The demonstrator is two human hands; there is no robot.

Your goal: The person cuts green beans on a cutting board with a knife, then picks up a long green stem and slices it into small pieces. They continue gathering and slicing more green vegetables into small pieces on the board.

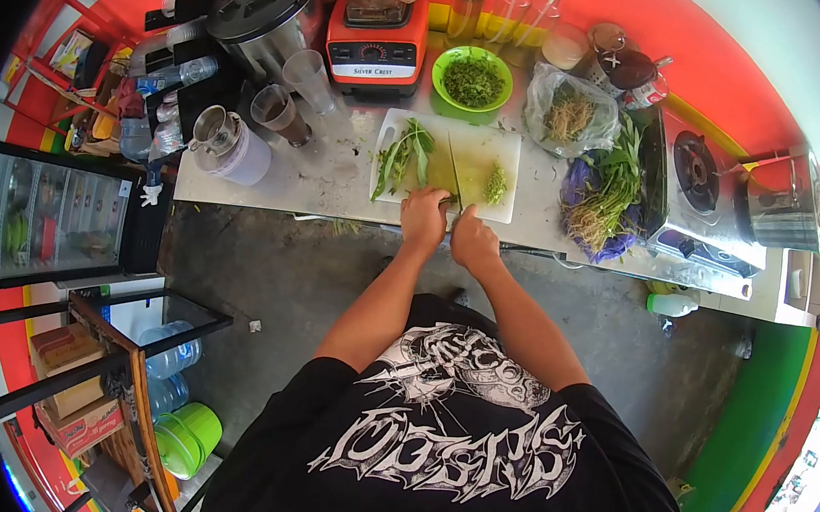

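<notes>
My right hand (475, 239) is closed around the handle of a knife (455, 165), near the front edge of a white cutting board (508, 144). The knife's long blade points away from me over the board. Close beside it, my left hand (423, 219) is curled, with a bit of green showing at its fingertips; most of what it grips is hidden. Long leafy greens (403, 160) lie on the left of the board. On the right is a small heap of chopped greens (496, 182). Beyond the board, a green bowl (438, 81) holds more chopped greens.
Right of the board lie a plastic bag (595, 135) with roots and a bundle of rooted greens (608, 202). A gas stove (673, 206) with a metal pot (785, 210) stands farther right. A red blender (374, 57), cups (280, 114) and a white pitcher (239, 153) stand left.
</notes>
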